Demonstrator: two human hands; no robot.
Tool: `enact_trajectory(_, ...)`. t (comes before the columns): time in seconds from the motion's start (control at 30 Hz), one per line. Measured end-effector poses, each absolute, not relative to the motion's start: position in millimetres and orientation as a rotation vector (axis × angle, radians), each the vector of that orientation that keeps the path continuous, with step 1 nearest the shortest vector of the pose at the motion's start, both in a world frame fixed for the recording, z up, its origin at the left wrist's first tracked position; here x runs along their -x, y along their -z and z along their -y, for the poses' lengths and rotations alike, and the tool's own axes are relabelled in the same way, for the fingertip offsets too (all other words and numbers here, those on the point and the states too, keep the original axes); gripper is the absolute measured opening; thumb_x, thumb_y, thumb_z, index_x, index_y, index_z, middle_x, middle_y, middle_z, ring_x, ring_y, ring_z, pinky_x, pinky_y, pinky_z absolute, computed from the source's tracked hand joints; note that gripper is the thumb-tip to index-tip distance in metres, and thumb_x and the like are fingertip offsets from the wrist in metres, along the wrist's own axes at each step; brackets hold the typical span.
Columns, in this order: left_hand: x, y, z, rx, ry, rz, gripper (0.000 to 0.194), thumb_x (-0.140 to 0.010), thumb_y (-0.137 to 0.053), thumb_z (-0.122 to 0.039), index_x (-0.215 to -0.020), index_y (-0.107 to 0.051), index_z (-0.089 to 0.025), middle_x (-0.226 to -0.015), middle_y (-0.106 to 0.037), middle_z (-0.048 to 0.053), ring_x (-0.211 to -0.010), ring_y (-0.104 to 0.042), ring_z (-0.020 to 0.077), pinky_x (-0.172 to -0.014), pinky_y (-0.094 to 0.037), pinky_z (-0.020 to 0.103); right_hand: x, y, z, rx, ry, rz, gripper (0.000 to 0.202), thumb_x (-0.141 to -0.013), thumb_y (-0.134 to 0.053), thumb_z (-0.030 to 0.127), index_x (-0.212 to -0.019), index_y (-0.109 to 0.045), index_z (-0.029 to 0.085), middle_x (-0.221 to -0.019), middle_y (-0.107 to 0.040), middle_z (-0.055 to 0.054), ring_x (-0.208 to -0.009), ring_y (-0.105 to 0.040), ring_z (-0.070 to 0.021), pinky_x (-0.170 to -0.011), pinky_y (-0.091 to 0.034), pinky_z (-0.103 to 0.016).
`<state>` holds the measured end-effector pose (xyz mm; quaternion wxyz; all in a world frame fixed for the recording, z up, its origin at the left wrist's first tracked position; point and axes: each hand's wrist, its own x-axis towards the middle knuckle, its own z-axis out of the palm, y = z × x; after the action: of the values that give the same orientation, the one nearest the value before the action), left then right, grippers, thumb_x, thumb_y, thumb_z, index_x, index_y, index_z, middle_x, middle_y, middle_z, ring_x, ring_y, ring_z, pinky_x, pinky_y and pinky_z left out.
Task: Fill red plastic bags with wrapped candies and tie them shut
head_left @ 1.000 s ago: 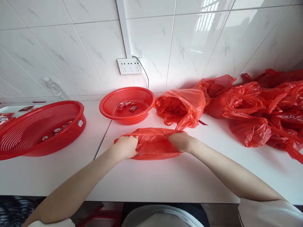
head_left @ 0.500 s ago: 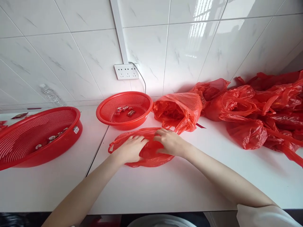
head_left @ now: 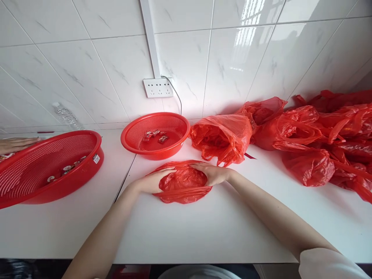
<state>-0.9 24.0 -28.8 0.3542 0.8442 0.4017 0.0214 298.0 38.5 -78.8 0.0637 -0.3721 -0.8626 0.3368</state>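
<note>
A red plastic bag (head_left: 184, 197) lies on the white table in front of me, its mouth facing up and spread wide. My left hand (head_left: 153, 181) reaches into the left side of the mouth, fingers stretched along the inner wall and thumb apart. On the opposite side, my right hand (head_left: 214, 175) presses outward inside the rim, its fingers also stretched and partly hidden by the plastic. I see only crumpled red film in the part of the bag that shows between my hands.
A red basket (head_left: 155, 154) holding several small packets stands behind the bag. Left is a larger red basket (head_left: 72, 188) with small items; another person's hand (head_left: 17, 145) is beyond it. Red bags (head_left: 223, 130) crowd the right. A clear bottle (head_left: 67, 116) stands by the wall.
Both hands have moved apart, and the bag's mouth has widened from a flatter, bunched shape. Another person's hand has come into view at the far left.
</note>
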Motion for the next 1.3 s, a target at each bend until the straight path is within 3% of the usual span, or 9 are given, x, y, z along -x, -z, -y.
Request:
enact_trajectory(0.07, 2, 23, -21, -2.136, -0.138, -1.040, 0.071, -0.075, -0.068, -0.035, -0.142, -0.045, -0.028, -0.150, -0.042, 0.006, -0.136, -0.042, 0.0268, -0.109, -0.040, 0.038, -297, 73, -39, 1.061, -1.046, 2.511, 0.100, -0.060, -0.080, 0.036, -0.149, -0.037, 0.018, -0.153, -0.036, -0.013, -0.140, -0.035, -0.0306, -0.114, -0.031, -0.041)
enact_trajectory(0.17, 4, 8, -13, -2.122, -0.360, -1.171, 0.053, -0.084, -0.059, -0.041, -0.134, -0.052, -0.025, -0.138, -0.056, 0.006, -0.121, -0.055, 0.0224, -0.099, -0.048, 0.035, -292, 57, -43, 0.991, -1.095, 2.297, 0.062, -0.072, -0.073, 0.043, -0.128, -0.060, 0.020, -0.131, -0.061, -0.010, -0.119, -0.057, -0.0264, -0.105, -0.042, -0.039)
enact_trajectory(0.3, 12, -15, 0, -2.400, -0.604, -1.602, 0.034, -0.091, -0.047, -0.047, -0.108, -0.063, -0.024, -0.115, -0.067, 0.005, -0.104, -0.061, 0.0219, -0.089, -0.048, 0.034, -268, 28, -59, 1.101, -0.978, 1.808, 0.033, -0.084, -0.060, 0.049, -0.096, -0.069, 0.019, -0.104, -0.070, -0.005, -0.100, -0.063, -0.0209, -0.097, -0.046, -0.036)
enact_trajectory(0.43, 32, -19, 0, -2.333, -0.302, -1.940, 0.054, -0.079, -0.053, -0.065, -0.112, -0.061, -0.023, -0.113, -0.067, 0.009, -0.097, -0.063, 0.0267, -0.075, -0.047, 0.033, -237, 18, -94, 1.320, -1.168, 1.232, 0.046, -0.077, -0.066, 0.055, -0.104, -0.058, 0.019, -0.115, -0.061, -0.012, -0.094, -0.063, -0.0222, -0.080, -0.055, -0.037)
enact_trajectory(0.53, 47, -12, -7, -2.144, -0.095, -1.923, 0.054, -0.075, -0.052, -0.070, -0.096, -0.064, -0.021, -0.096, -0.070, 0.008, -0.081, -0.065, 0.0244, -0.064, -0.044, 0.030, -223, 21, -118, 1.343, -1.304, 1.074, 0.055, -0.076, -0.066, 0.057, -0.109, -0.050, 0.016, -0.117, -0.055, -0.019, -0.081, -0.065, -0.0231, -0.061, -0.059, -0.039)
enact_trajectory(0.63, 55, -2, -17, -2.067, -0.132, -1.775, 0.041, -0.079, -0.051, -0.061, -0.078, -0.061, -0.021, -0.077, -0.067, 0.004, -0.067, -0.061, 0.0202, -0.058, -0.040, 0.028, -215, 26, -130, 1.305, -1.408, 1.007, 0.038, -0.077, -0.068, 0.043, -0.097, -0.053, 0.015, -0.099, -0.059, -0.016, -0.072, -0.065, -0.0219, -0.056, -0.059, -0.039)
enact_trajectory(0.8, 54, 14, -31, -1.895, -0.307, -1.590, 0.038, -0.078, -0.054, -0.054, -0.070, -0.061, -0.018, -0.069, -0.063, 0.001, -0.065, -0.058, 0.0188, -0.059, -0.043, 0.028, -205, 28, -123, 1.124, -1.450, 0.972, 0.005, -0.082, -0.055, 0.023, -0.082, -0.054, 0.018, -0.080, -0.064, -0.007, -0.070, -0.064, -0.0161, -0.066, -0.060, -0.033)
enact_trajectory(1.03, 49, 35, -41, -1.721, -0.473, -1.250, 0.039, -0.083, -0.058, -0.050, -0.102, -0.071, -0.019, -0.108, -0.072, 0.005, -0.101, -0.063, 0.0229, -0.086, -0.049, 0.031, -244, 13, -88, 0.961, -1.335, 1.061, 0.017, -0.078, -0.059, 0.031, -0.092, -0.060, 0.021, -0.091, -0.068, -0.003, -0.076, -0.065, -0.0155, -0.067, -0.057, -0.029)
enact_trajectory(1.3, 47, 59, -60, -1.436, -0.664, -1.446, 0.053, -0.072, -0.069, -0.056, -0.106, -0.072, -0.016, -0.104, -0.074, 0.007, -0.098, -0.066, 0.0254, -0.084, -0.051, 0.033, -314, 1, -56, 0.936, -1.041, 1.297, 0.027, -0.082, -0.062, 0.043, -0.099, -0.066, 0.023, -0.100, -0.069, -0.003, -0.085, -0.066, -0.0201, -0.066, -0.059, -0.032)
